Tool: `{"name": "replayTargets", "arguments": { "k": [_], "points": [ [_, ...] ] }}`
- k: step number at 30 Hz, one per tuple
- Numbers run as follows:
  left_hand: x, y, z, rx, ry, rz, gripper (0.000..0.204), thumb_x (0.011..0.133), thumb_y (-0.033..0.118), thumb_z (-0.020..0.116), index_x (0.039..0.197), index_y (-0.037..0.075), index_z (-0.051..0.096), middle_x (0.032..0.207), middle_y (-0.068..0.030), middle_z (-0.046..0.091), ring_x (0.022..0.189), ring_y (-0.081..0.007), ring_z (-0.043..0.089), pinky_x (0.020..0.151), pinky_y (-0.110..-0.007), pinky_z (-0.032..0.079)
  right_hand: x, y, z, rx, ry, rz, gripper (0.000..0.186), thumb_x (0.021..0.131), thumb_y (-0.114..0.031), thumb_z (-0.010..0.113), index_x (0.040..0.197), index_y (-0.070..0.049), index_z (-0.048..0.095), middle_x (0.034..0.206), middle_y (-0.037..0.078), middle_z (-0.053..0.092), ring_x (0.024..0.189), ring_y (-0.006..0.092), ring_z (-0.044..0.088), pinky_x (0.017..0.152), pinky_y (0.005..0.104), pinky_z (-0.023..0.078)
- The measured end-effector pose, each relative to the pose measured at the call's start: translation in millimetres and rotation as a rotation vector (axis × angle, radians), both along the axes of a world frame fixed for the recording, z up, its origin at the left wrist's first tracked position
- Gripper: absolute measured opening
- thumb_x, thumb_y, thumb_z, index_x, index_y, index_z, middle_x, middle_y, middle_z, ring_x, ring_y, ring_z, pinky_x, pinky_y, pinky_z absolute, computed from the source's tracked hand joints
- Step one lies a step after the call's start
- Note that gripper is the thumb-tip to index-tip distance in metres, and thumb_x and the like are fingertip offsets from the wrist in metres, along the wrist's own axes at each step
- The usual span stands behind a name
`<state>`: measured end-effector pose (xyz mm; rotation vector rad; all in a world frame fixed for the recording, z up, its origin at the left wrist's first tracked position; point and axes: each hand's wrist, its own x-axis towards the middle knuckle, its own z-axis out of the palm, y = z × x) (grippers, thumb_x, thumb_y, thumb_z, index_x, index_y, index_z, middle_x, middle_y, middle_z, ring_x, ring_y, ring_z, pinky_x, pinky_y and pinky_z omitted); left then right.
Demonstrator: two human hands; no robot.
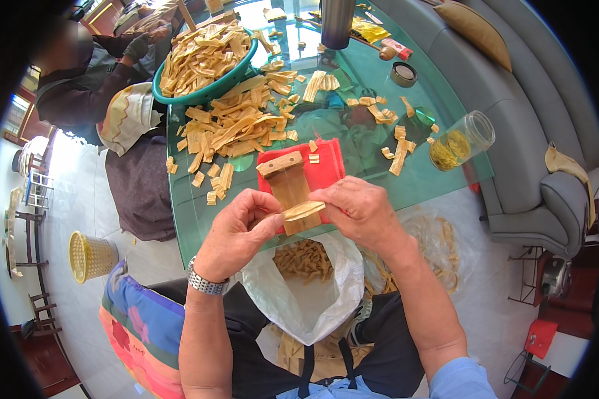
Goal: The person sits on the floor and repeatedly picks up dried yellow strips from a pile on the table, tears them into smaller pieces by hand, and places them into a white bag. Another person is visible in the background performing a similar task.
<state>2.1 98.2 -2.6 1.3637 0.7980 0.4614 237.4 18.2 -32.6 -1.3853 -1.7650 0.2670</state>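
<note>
A pale yellow dried strip (303, 211), ridged along its length, is stretched between my two hands. Fingers and thumb of my left hand (249, 223) pinch its left end. The other end is pinched by my right hand (359, 206). Beneath the strip lies a wooden board (290, 190) with a wooden block (280, 165) fixed across its far end. The board rests on a folded red cloth (331, 163) at the table's near edge. Below my hands, an open white sack (263, 282) holds many short cut pieces (303, 259).
The glass table (206, 179) carries a heaped green basket (209, 95), a loose pile of strips (226, 126), a clear jar (462, 139) lying tilted and a dark tumbler (337, 23). Another person (80, 90) sits at far left. A grey sofa (486, 100) stands right.
</note>
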Motion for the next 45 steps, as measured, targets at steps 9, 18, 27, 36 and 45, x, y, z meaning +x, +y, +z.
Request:
{"name": "replayTargets", "arguments": {
  "k": [9, 18, 27, 36, 45],
  "points": [
    [5, 2, -4, 0.035, -0.023, 0.063, 0.014, 0.101, 0.012, 0.066, 0.11, 0.001, 0.065, 0.094, 0.0025, 0.066, 0.085, -0.0043, 0.06, 0.077, -0.022, 0.051, -4, 4, 3, 0.062, -0.086, -0.001, 0.026, 0.083, -0.002, 0.076, 0.108, -0.005, 0.074, 0.093, 0.008, 0.073, 0.087, 0.0261, 0.07, 0.075, 0.0359, 0.057],
    [12, 4, -19, 0.11, 0.034, 0.094, 0.009, 0.1, 0.009, 0.067, 0.104, 0.002, 0.064, 0.089, 0.0023, 0.065, 0.081, -0.0058, 0.06, 0.076, -0.023, 0.051, -6, 9, -6, 0.08, -0.212, -0.071, 0.023, 0.083, -0.001, 0.07, 0.105, -0.005, 0.073, 0.089, 0.008, 0.072, 0.083, 0.0259, 0.07, 0.072, 0.0369, 0.057],
    [5, -2, -35, 0.594, 0.366, 0.212, 0.011, 0.096, 0.007, 0.071, 0.094, 0.001, 0.062, 0.08, -0.0032, 0.066, 0.074, -0.0073, 0.062, 0.067, -0.026, 0.051, 6, -2, -18, -0.125, -0.266, -0.135, 0.016, 0.087, -0.007, 0.071, 0.103, -0.005, 0.073, 0.09, 0.012, 0.071, 0.08, 0.0284, 0.069, 0.071, 0.0378, 0.057],
    [10, -10, 7, -0.247, -0.361, 0.274, 0.035, 0.098, 0.006, 0.066, 0.131, -0.001, 0.055, 0.108, -0.0081, 0.062, 0.101, -0.0184, 0.067, 0.09, -0.033, 0.057, 61, 18, 13, -0.106, 0.808, -0.478, 0.055, 0.098, -0.011, 0.068, 0.147, -0.001, 0.045, 0.102, 0.009, 0.072, 0.086, 0.0125, 0.069, 0.077, 0.0273, 0.057],
    [10, -5, -9, -0.351, -0.706, 0.244, 0.032, 0.098, 0.001, 0.061, 0.13, 0.0, 0.055, 0.123, -0.0137, 0.062, 0.107, -0.0203, 0.063, 0.1, -0.036, 0.051, 22, 9, 9, -0.111, 0.517, -0.325, 0.05, 0.098, -0.019, 0.068, 0.142, -0.004, 0.051, 0.124, 0.014, 0.067, 0.109, 0.0221, 0.068, 0.092, 0.0348, 0.056]
  ]
}}
